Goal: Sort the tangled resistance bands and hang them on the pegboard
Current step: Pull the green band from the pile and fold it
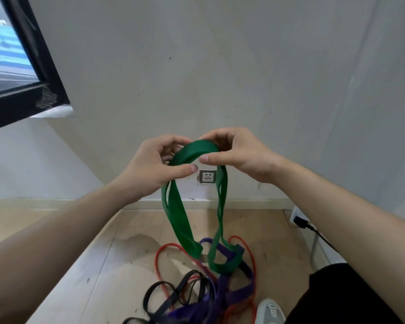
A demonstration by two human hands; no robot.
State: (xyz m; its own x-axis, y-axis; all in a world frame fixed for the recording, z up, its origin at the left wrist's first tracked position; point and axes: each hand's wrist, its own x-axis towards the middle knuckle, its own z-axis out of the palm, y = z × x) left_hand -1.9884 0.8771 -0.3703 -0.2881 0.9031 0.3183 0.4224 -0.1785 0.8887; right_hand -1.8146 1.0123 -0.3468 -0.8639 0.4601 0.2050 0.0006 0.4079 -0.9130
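Both hands hold a wide green resistance band [177, 213] up in front of the wall. My left hand [153, 166] pinches its top left part, my right hand [237, 152] grips the top of the loop. The green band hangs in twisted loops, its lower end threaded through a purple band [234, 293] on the floor. A thin red band [160, 256] and a thin black band [173, 291] lie tangled with the purple one. No pegboard is in view.
A wall socket [207, 177] sits low on the grey wall behind the band. A black-framed window [21, 73] is at the upper left. A power strip with a black plug [299, 220] lies at right. My grey shoe [270, 311] stands beside the pile.
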